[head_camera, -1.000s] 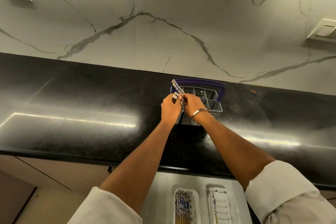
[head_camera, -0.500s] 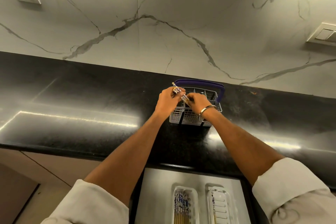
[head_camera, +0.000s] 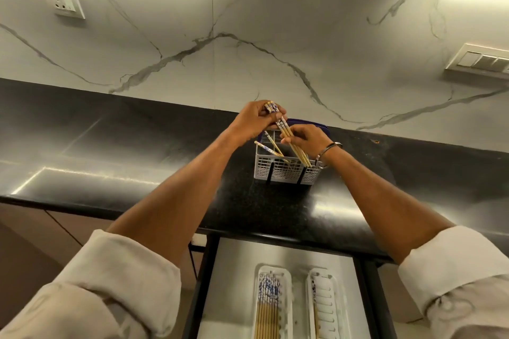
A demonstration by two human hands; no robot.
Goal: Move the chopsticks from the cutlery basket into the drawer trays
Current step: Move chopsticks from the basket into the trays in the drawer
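Observation:
A grey cutlery basket with a blue handle stands on the black counter. Above it my left hand grips the patterned tops of a small bundle of chopsticks, whose wooden tips still reach down into the basket. My right hand pinches the same bundle lower down. Two more chopsticks lean inside the basket. Below, the open drawer holds two white trays: the left tray is filled with several chopsticks, the right tray holds one.
The black counter runs the full width, with a marble wall behind. A socket sits on the wall at upper left, a switch plate at right. The drawer's metal floor lies left of the trays.
Both hands have lifted the chopstick bundle up out of the basket, so its wooden shafts now show. The view has tilted down, showing more of the drawer.

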